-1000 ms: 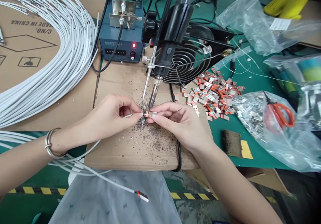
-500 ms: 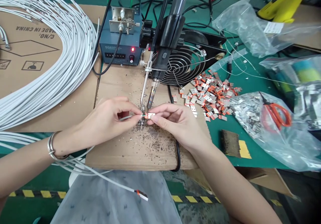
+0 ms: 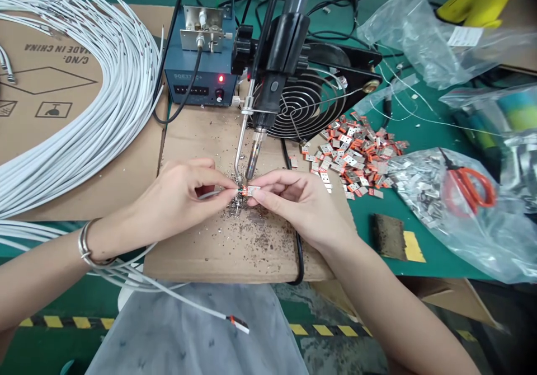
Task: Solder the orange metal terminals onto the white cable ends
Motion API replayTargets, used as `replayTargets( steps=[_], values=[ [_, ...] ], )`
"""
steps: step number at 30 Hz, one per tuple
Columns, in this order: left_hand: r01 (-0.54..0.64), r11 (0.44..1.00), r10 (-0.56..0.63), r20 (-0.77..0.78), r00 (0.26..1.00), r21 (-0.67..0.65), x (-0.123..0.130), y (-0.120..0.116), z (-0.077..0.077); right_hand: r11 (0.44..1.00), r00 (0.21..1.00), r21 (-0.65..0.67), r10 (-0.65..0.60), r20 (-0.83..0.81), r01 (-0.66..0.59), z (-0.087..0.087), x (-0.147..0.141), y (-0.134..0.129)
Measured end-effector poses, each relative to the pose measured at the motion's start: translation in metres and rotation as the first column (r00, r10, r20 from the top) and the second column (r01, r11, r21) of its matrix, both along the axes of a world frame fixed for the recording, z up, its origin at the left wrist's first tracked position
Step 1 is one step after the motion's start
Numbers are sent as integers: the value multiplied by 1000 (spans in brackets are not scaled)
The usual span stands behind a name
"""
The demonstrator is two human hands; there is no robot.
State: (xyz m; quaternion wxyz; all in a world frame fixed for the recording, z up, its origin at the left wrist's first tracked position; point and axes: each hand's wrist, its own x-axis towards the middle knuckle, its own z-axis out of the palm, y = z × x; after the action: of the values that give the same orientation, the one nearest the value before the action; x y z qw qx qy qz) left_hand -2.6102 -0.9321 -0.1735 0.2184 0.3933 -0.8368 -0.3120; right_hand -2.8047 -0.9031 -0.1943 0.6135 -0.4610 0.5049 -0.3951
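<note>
My left hand pinches the end of a white cable, whose thin wires meet a small connector. That red and silver USB connector is held between the thumb and forefinger of my right hand. Right above the connector is the tip of a soldering iron, fixed in a stand, with a thin metal feed tube beside it. Whether the tip touches the wires is too small to tell. Dark solder bits lie on the cardboard under my hands.
A large bundle of white cables lies at left. Behind stand a blue solder feeder and a fan. To the right are a pile of connectors, a plastic bag, orange scissors and a brown sponge.
The view has shifted slightly. Both hands keep their hold, and the connector appears a little tilted compared with before, still under the iron tip.
</note>
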Motion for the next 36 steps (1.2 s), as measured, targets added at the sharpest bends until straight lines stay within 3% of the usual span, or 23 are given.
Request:
replayTargets(
  steps=[18,31,36],
  values=[
    [-3,1000,4,-53,999,17,0,0,-2,998,999,-69,15,51,-12,0,-1,1],
    [-21,998,25,-73,997,55,0,-1,-1,999,997,-48,11,82,-8,-1,-1,-1],
    [-7,998,9,-35,999,59,0,-2,-3,1000,997,21,-3,80,1,-1,0,-1]
  ],
)
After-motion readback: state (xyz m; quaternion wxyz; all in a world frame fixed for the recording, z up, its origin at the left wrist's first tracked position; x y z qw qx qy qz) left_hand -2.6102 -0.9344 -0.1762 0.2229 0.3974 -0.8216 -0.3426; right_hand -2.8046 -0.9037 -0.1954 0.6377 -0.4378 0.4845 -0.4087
